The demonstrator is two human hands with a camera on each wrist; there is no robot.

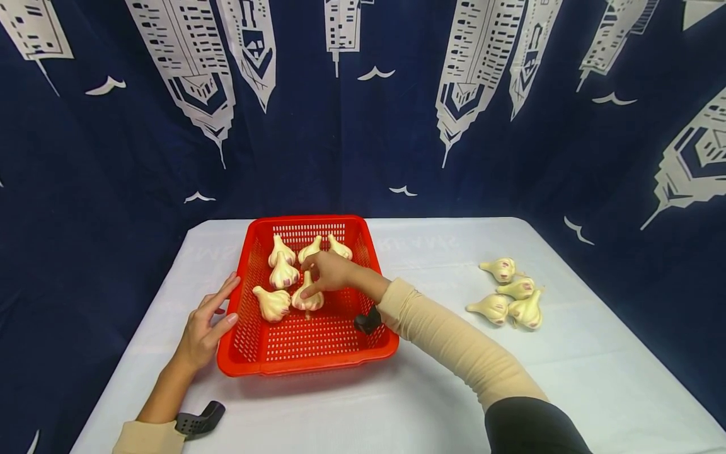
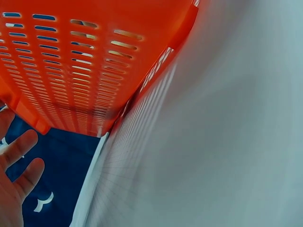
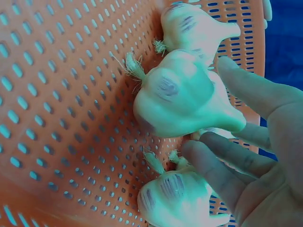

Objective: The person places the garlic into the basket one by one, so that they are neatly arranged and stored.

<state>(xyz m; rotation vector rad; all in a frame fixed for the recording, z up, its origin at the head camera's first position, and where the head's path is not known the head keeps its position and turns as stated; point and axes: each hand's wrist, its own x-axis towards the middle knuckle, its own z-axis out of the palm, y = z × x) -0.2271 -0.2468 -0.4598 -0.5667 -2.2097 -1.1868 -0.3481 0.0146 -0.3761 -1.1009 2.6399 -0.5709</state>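
Observation:
A red plastic basket (image 1: 317, 364) stands on the white table with several garlic bulbs inside. My right hand (image 1: 334, 271) reaches over its right side. Thumb and fingers are spread loosely around one garlic bulb (image 3: 175, 99), seen tilted in the right wrist view; no firm pinch shows. Another garlic bulb (image 1: 274, 305) lies just left of it, and more sit toward the far wall, partly behind the hand. At the basket's left rim, my left hand (image 1: 201, 331) rests with its fingers extended against the edge.
A small group of loose garlic bulbs (image 1: 492, 309) lies on the right part of the white table (image 1: 431, 410). Behind the table hangs a dark blue cloth (image 1: 351, 157) with white building prints. Dark wrist devices (image 1: 200, 421) are worn on both arms.

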